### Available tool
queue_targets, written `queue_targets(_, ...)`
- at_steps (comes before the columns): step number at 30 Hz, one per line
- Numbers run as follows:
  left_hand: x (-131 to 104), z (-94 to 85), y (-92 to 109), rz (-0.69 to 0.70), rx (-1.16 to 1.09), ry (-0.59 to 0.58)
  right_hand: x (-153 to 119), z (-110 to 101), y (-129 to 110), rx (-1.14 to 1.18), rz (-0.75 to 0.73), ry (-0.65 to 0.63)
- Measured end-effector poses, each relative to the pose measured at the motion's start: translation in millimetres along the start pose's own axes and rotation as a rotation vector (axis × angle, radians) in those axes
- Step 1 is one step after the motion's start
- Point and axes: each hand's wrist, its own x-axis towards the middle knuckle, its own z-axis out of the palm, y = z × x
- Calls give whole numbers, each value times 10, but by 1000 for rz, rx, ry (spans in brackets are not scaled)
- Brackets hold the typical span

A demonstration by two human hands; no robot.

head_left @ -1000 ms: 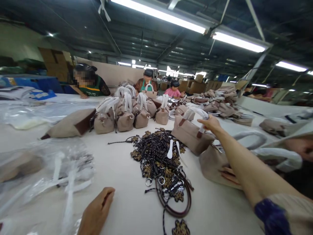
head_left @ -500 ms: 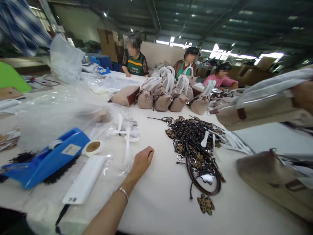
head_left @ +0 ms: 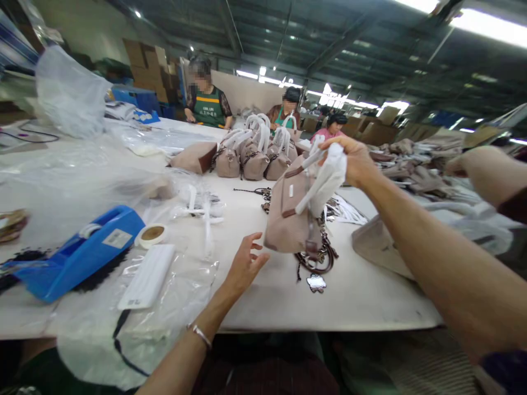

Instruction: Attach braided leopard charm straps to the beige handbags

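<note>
My right hand [head_left: 349, 159] grips the white-wrapped handles of a beige handbag [head_left: 288, 219], which hangs tilted above the table. Close to the bag's lower left side, my left hand [head_left: 247, 263] is open with its fingers apart, holding nothing. Behind and under the bag lies a pile of dark braided cords, mostly hidden, with a looped brown strap [head_left: 325, 263] sticking out. In front of that strap lies a flower-shaped charm [head_left: 316, 283], its shiny side showing.
On the left are a blue tape dispenser [head_left: 82, 258], a tape roll [head_left: 151, 236], a white power bank [head_left: 148, 277] and clear plastic bags [head_left: 94, 170]. Several finished handbags [head_left: 253, 159] stand behind. Another bag [head_left: 379, 247] lies right, near another person's arm [head_left: 489, 175]. Co-workers sit across the table.
My right hand has come into view with the handbag, swinging it over the cord pile. My left hand has opened from a closed shape. The view has turned to the right.
</note>
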Motion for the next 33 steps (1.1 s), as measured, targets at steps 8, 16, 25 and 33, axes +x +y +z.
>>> queue_targets(8,-260,22,18,-123,48,34,-417,932,287,202,32,-213)
queue_targets(16,-249,-50,-51,-124,83,88,-1115,536,512,-55,190,-55)
queue_targets(25,-227,194,-78,-168,6,-44,-1958,601,473,354,447,-151)
queue_targets(33,-443,262,68,-220,-30,-117,-1992,412,655,443,578,-181)
